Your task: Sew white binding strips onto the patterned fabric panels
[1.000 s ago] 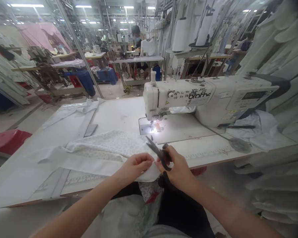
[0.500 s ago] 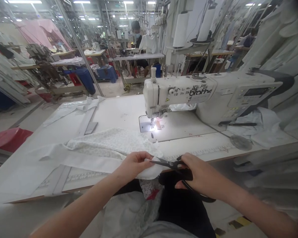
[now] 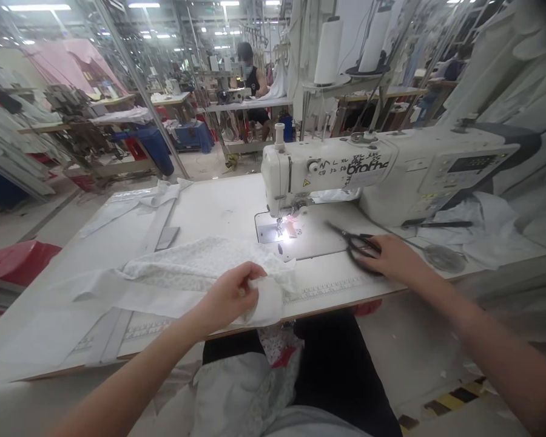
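My left hand [image 3: 236, 297] pinches the edge of a white patterned fabric piece [image 3: 200, 258] near the front edge of the table. A plain white band of that fabric hangs beside my fingertips. To the right, my right hand [image 3: 389, 260] has its fingers on the handles of black scissors [image 3: 361, 243]. The scissors lie at the sewing machine's bed, blades pointing left towards the needle. The white sewing machine [image 3: 318, 170] stands just behind, its needle area lit. My right thumb is partly hidden.
A measuring tape strip [image 3: 327, 288] runs along the front of the white table [image 3: 218, 200]. A round metal disc [image 3: 443, 258] and crumpled white cloth [image 3: 491, 224] lie at the right. Thread cones [image 3: 328, 51] stand behind the machine. Another person [image 3: 255, 79] sits at a machine farther back.
My right hand has carried the scissors away from the fabric, right and back onto the table by the machine. My left hand has shifted slightly left, still holding the fabric.
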`<state>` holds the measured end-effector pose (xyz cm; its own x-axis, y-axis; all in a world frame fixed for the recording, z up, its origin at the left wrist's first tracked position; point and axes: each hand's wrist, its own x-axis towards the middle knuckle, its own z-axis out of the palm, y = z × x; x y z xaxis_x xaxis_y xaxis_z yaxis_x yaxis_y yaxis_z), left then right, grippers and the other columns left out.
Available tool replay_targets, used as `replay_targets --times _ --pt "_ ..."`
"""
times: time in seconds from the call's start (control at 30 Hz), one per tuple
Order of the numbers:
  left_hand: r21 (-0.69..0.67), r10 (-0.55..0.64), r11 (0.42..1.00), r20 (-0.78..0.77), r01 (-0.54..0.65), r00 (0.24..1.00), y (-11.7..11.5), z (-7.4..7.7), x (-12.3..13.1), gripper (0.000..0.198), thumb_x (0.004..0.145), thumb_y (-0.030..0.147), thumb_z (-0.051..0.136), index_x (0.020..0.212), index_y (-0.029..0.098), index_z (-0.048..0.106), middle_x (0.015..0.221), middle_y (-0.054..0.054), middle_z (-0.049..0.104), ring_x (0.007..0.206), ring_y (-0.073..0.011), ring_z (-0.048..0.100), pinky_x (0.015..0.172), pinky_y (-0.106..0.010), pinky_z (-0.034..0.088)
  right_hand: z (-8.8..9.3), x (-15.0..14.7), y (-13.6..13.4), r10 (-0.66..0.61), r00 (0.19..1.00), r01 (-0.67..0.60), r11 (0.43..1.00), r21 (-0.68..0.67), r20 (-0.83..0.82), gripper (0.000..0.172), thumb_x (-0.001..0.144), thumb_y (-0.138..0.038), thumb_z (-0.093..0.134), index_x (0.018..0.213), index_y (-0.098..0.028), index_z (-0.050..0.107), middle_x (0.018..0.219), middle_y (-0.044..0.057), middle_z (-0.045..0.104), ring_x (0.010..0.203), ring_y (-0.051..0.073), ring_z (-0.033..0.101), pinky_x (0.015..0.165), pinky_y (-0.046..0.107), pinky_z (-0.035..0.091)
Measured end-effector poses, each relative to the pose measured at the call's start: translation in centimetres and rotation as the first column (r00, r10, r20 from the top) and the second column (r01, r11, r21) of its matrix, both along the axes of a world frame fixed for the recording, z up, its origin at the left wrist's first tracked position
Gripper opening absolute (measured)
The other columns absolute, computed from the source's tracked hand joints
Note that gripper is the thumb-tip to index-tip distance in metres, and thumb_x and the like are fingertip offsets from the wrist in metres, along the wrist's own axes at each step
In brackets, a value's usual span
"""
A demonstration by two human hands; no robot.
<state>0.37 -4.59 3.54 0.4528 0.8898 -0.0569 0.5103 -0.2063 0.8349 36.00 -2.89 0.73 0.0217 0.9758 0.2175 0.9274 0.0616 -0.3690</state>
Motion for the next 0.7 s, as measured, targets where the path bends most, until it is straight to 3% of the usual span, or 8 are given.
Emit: replay_targets --times 0.13,0.2,0.27,0.4,0.47,0.6,0.63,0.7 --pt "0.215 0.070 0.975 -0.084 -0.051 0.994 -0.5 -1.2 0.4 0.026 0.069 0.009 0.046 0.092 0.020 0.051 0.077 0.002 0.053 0.067 -0.0112 0.048 0.059 -0.021 0.037 0.6 -4.7 -1.7 0.155 0.982 -0.141 0.982 0.126 -0.108 0.017 0.081 -0.022 0.048 0.093 -0.016 0.059 0.101 0.014 0.059 0.100 0.027 0.053 0.089 0.039 0.039" --pt "0.273 0.092 0.959 -0.058 -0.073 0.994 -0.8 -1.7 0.8 0.026 0.069 0.010 0.048 0.093 0.021 0.049 0.067 0.005 0.047 0.059 -0.0100 0.044 0.054 -0.020 0.033 1.2 -9.0 -3.3 0.291 0.934 -0.271 0.955 0.121 -0.207 0.019 0.084 -0.028 0.051 0.100 -0.021 0.057 0.100 0.006 0.059 0.092 0.019 0.056 0.081 0.029 0.045" --pt "0.306 0.061 0.951 -0.022 -0.052 0.998 -1.2 -2.0 1.1 0.029 0.070 0.010 0.050 0.096 0.021 0.045 0.063 0.006 0.044 0.054 -0.0092 0.040 0.050 -0.019 0.031 1.7 -12.8 -4.5 0.394 0.747 -0.408 0.908 0.098 -0.535 0.024 0.082 -0.033 0.057 0.104 -0.021 0.055 0.100 0.004 0.058 0.089 0.017 0.055 0.074 0.027 0.046" --pt "0.410 0.032 0.912 0.003 -0.030 0.999 -2.0 -1.4 1.6 0.031 0.075 0.014 0.051 0.103 0.020 0.039 0.068 0.004 0.050 0.056 -0.0101 0.044 0.051 -0.020 0.035 2.1 -16.4 -5.5 0.286 0.440 -0.486 0.873 0.042 -0.851 0.019 0.082 -0.036 0.056 0.073 -0.019 0.054 0.067 -0.002 0.049 0.066 0.014 0.048 0.062 0.026 0.040" --pt "0.599 0.052 0.800 -0.002 -0.040 0.999 -2.2 -0.5 1.7 0.033 0.076 0.017 0.054 0.106 0.018 0.041 0.084 -0.004 0.055 0.072 -0.0144 0.051 0.061 -0.025 0.042 2.0 -16.5 -5.8 0.251 0.343 -0.518 0.854 0.041 -0.905 0.022 0.082 -0.036 0.056 0.070 -0.019 0.052 0.065 -0.003 0.047 0.064 0.013 0.046 0.061 0.025 0.039" --pt "0.914 -0.056 0.384 -0.120 0.132 0.991 -2.1 1.1 2.1 0.025 0.078 0.016 0.057 0.102 0.020 0.053 0.097 -0.009 0.056 0.096 -0.0224 0.049 0.084 -0.038 0.039 1.7 -15.9 -6.7 0.197 0.228 -0.548 0.836 0.041 -0.953 0.021 0.080 -0.037 0.059 0.072 -0.019 0.051 0.066 -0.003 0.047 0.060 0.011 0.044 0.056 0.023 0.037" --pt "0.911 -0.105 0.375 -0.145 0.174 0.984 -2.0 1.3 2.3 0.022 0.078 0.014 0.056 0.100 0.021 0.054 0.092 -0.007 0.057 0.094 -0.0216 0.050 0.085 -0.038 0.038 1.7 -15.8 -7.0 0.199 0.251 -0.509 0.859 0.046 -0.947 0.019 0.080 -0.036 0.059 0.074 -0.019 0.052 0.065 -0.004 0.047 0.058 0.011 0.044 0.054 0.023 0.036" --pt "0.825 -0.199 0.530 -0.106 0.198 0.974 -1.9 1.6 2.7 0.020 0.078 0.010 0.054 0.095 0.021 0.055 0.084 -0.005 0.058 0.085 -0.0182 0.052 0.078 -0.033 0.041 1.8 -15.5 -7.5 0.237 0.371 -0.395 0.915 0.078 -0.898 0.012 0.083 -0.032 0.056 0.081 -0.020 0.053 0.066 -0.004 0.048 0.058 0.011 0.044 0.054 0.023 0.036"
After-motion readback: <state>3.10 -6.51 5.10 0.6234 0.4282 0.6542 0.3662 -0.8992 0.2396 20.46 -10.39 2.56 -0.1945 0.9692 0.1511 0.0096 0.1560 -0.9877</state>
